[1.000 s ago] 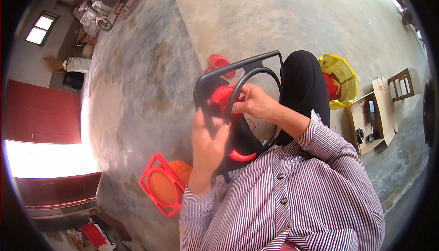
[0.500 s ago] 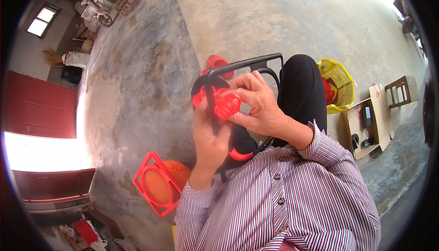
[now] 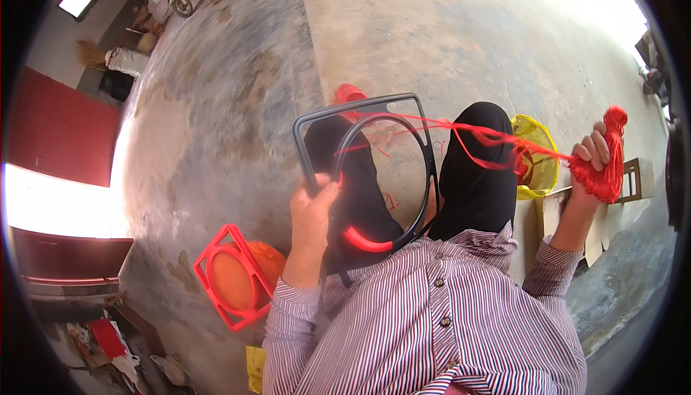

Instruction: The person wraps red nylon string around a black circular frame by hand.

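Observation:
A black frame (image 3: 360, 103) with a round ring inside rests over my lap, tilted. My left hand (image 3: 312, 215) is closed around its left side, with a bit of red strip by the thumb. Red strip is wound along the lower part of the ring as a red wrapped section (image 3: 367, 242). Raised at the far right, my right hand (image 3: 592, 156) grips a bundle of red plastic strip (image 3: 612, 152). Loose red strands (image 3: 479, 134) stretch from that bundle leftward across to the ring.
To my left a red frame (image 3: 234, 278) leans on an orange round stool (image 3: 266, 265). Right of my knee stands a yellow basket (image 3: 553, 152) with red material inside. A cardboard box (image 3: 536, 226) and a wooden stool (image 3: 644, 178) are beyond it. A red shoe (image 3: 350, 92) shows ahead.
My right hand has swung from the frame out to the far right with the red bundle, drawing the strands long. My left hand stays on the frame, which has turned flatter toward view.

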`<state>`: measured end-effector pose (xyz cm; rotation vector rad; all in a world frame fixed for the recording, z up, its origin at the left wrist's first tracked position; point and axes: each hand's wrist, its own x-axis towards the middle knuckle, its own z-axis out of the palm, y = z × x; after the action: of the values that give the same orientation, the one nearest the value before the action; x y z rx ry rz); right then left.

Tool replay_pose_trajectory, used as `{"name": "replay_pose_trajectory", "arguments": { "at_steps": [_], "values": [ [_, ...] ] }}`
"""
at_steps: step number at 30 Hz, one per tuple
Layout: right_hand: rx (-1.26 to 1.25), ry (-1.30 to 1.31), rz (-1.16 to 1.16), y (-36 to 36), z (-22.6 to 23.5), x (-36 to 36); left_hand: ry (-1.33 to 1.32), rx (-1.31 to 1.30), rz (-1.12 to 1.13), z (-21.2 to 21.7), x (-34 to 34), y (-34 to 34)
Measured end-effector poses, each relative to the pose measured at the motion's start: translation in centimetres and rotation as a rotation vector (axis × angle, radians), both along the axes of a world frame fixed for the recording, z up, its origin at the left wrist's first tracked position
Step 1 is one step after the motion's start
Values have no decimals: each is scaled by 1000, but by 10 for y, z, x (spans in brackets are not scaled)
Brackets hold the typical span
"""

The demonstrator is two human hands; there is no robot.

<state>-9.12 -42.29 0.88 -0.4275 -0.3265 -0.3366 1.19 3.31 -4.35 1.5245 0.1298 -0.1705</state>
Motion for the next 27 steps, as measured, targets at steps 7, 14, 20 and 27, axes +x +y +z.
{"name": "replay_pose_trajectory", "arguments": {
  "at_steps": [7, 14, 20, 27],
  "values": [
    [-67, 284, -8, 74, -75, 43, 141, -86, -132, 17, 2, -13],
    [-370, 513, 562, 233, -69, 94, 107, -76, -218, 24, 0, -23],
    [-598, 451, 726, 234, -52, 71, 70, -161, -214, 21, -3, -20],
    [-626, 602, 499, 235, -61, 70, 122, -98, -204, 22, -4, -16]
  ]
}}
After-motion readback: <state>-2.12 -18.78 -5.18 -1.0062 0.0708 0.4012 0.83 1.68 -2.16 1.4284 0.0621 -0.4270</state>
